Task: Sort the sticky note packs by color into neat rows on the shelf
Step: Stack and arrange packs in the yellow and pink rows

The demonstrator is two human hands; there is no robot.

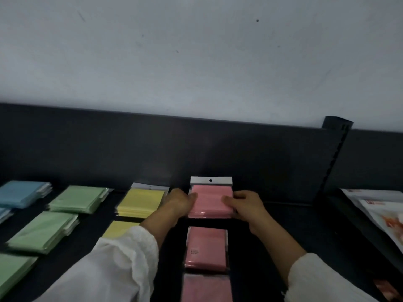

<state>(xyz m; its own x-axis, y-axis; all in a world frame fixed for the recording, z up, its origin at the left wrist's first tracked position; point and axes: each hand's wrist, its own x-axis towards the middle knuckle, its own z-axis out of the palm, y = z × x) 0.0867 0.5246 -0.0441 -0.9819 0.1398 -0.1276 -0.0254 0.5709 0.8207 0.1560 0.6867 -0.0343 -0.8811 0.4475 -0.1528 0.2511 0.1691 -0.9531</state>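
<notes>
Bags [380, 211] right of pink stack [210, 200] — yellow stack [140, 202] left.

Stationery shop, dark slotted display shelf [283, 225], hang-hole sticky note packs [210, 201] in colour rows

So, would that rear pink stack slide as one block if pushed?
Probably not: the pink stack looks like several loose packs in shiny film, so layers may slip. The left hand and right hand grip opposite sides, which should keep it together. Low and flat, it seems unlikely to tip.
</notes>
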